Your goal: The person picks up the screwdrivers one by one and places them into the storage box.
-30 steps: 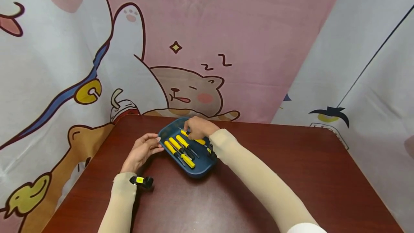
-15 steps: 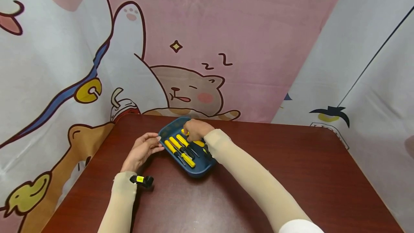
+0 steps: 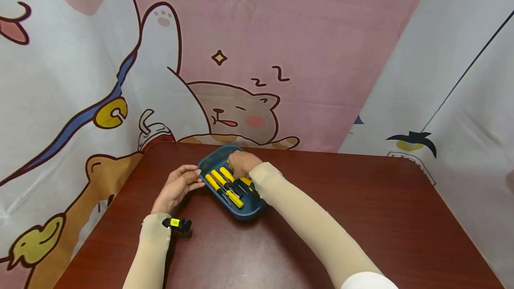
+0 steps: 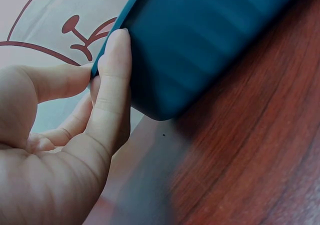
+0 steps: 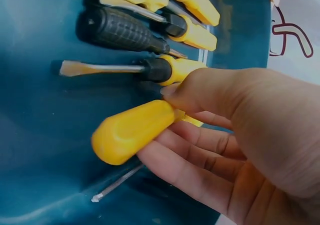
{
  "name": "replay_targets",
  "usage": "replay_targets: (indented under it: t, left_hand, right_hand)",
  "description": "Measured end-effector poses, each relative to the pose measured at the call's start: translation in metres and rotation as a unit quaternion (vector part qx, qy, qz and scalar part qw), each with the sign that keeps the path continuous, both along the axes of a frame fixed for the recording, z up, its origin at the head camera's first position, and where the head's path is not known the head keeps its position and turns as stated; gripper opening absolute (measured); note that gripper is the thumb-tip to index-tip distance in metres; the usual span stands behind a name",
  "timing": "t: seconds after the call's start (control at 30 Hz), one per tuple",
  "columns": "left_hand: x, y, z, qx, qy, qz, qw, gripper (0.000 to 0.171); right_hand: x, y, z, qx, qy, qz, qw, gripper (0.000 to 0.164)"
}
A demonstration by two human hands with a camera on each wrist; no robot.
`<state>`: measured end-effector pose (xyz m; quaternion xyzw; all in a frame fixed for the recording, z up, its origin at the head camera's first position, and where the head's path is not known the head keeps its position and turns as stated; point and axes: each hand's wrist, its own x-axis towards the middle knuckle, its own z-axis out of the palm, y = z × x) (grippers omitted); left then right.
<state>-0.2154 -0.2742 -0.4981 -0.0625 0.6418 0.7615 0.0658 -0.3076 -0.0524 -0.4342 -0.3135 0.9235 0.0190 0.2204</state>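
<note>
A blue tray (image 3: 246, 214) stands on the table, holding several screwdrivers. My left hand (image 3: 175, 188) pinches its left rim; in the left wrist view, thumb and fingers lie on either side of the tray wall (image 4: 200, 40). Inside the tray, my right hand (image 3: 243, 164) grips a yellow-handled screwdriver (image 5: 132, 132) between thumb and fingers, most of its shaft hidden by the hand. Beside it lies a flat-tipped screwdriver (image 5: 105, 69) with a black and yellow handle. A black-handled screwdriver (image 5: 122, 32) lies farther over. Below the held handle shows a screwdriver shaft (image 5: 117, 182), its handle hidden by my fingers.
The tray sits near the back of a reddish-brown table (image 3: 341, 204). A cartoon-printed cloth (image 3: 313, 57) hangs close behind the table edge. A black camera strap (image 3: 176, 224) is on the left wrist.
My right hand has shifted slightly left and nearer to me inside the tray, and the thin tip of the screwdriver it grips has gone out of sight. My left hand stays at the rim.
</note>
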Motion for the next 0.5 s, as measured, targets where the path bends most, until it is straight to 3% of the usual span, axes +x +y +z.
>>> replay_targets:
  t: [0.13, 0.33, 0.5]
  left_hand:
    - [-0.0003, 0.0002, 0.001, 0.001, 0.007, -0.005, 1.0, 0.034]
    - [0.0002, 0.0001, 0.0011, 0.0, 0.004, -0.008, 1.0, 0.036]
    - [0.001, -0.0005, -0.0004, 0.001, -0.001, -0.003, 1.0, 0.034]
  right_hand:
    - [-0.0007, -0.0001, -0.002, 0.008, -0.003, -0.008, 1.0, 0.04]
    - [0.0022, 0.0016, -0.0036, 0.003, 0.0, -0.021, 1.0, 0.015]
    - [0.0056, 0.0037, -0.0047, 0.005, 0.007, -0.027, 1.0, 0.023]
